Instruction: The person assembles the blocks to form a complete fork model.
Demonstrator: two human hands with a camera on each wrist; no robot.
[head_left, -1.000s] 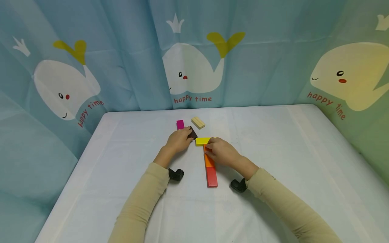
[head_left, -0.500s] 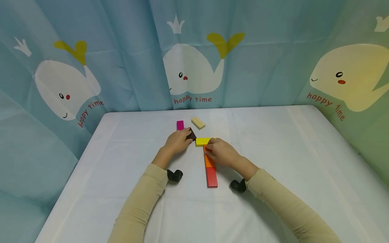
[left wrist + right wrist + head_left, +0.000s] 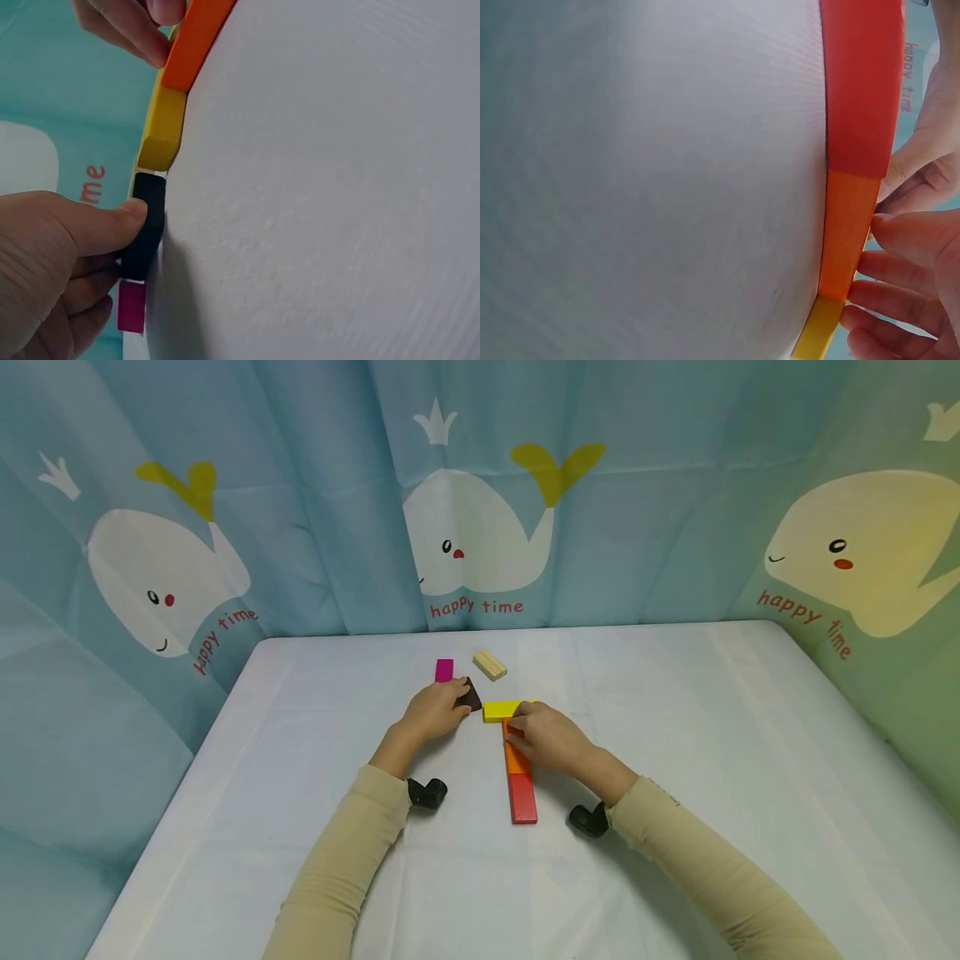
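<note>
Dark brown block (image 3: 471,695), pinched in the left hand (image 3: 433,712), has slid slightly left, now just beside the yellow block (image 3: 499,711) — while the right hand (image 3: 552,738) stays touching the orange block (image 3: 517,763) — whether gripping, I cannot tell.

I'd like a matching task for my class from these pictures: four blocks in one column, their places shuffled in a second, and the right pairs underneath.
Blocks
1. red block
2. dark block
3. yellow block
4. pale block

Places
A. lying crosswise at the far end of the orange block
B. apart from all the other blocks, farther back than the crosswise one
C. at the near end of the orange block
D. pinched by the left hand

Right pairs: 1-C; 2-D; 3-A; 4-B
</note>
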